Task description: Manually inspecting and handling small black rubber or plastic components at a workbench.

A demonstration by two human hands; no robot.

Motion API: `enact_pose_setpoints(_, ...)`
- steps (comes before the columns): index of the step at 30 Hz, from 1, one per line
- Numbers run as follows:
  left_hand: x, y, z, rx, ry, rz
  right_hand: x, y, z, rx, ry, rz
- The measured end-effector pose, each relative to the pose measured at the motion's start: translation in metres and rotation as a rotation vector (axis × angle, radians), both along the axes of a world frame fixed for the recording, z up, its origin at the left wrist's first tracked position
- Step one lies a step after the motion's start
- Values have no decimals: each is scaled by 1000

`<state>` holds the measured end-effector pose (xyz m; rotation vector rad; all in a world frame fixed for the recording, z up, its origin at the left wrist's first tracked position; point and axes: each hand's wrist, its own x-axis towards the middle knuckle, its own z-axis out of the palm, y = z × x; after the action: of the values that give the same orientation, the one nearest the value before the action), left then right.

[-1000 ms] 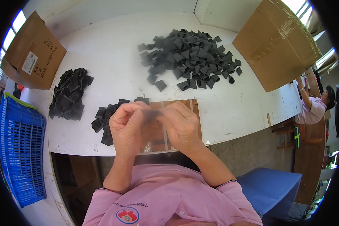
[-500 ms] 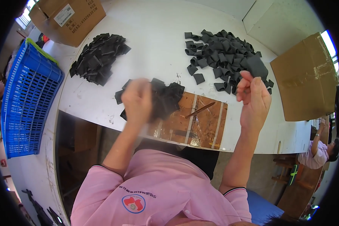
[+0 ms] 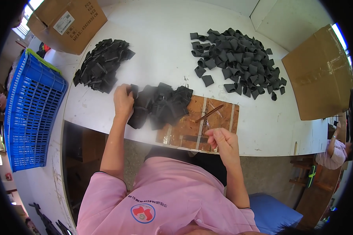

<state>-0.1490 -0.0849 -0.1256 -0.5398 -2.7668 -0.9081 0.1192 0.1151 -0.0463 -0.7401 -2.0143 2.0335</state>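
Observation:
Close to me, a pile of flat black fabric-like pieces (image 3: 164, 103) partly covers the left of a brown board (image 3: 231, 117). At that pile's left edge, my left hand (image 3: 123, 101) is closed, with a small black piece (image 3: 134, 91) at its fingertips. My right hand (image 3: 224, 144) hovers over the board's near right part. Its fingers are curled together and nothing shows in them. A thin brown stick (image 3: 210, 113) lies slanted on the board, beyond my right hand. At the far right is a big heap of folded black loops (image 3: 243, 62).
Another pile of flat black pieces (image 3: 104, 64) lies at the far left of the white table (image 3: 161, 51). Cardboard boxes stand at the back left (image 3: 66, 25) and right (image 3: 317, 74). A blue plastic basket (image 3: 33, 113) is on the left. Another person (image 3: 335, 152) is at the far right.
My right hand has come back from the loop heap to the board, and the black piece by it is now on the heap. My left hand has moved left, to the near pile's edge.

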Motion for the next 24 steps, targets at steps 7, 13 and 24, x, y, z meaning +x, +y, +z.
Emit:
enact_pose_setpoints(7, -22, -25, 4, 445, -230, 34, 5, -8, -4, 67, -35, 49)
enact_pose_setpoints(13, 30, 7, 75, 606, -205, -143, -4, -22, 6, 711, 126, 51)
enact_pose_setpoints(24, 148, 79, 100, 933, -1240, -671, -8, -21, 13, -246, 214, -144)
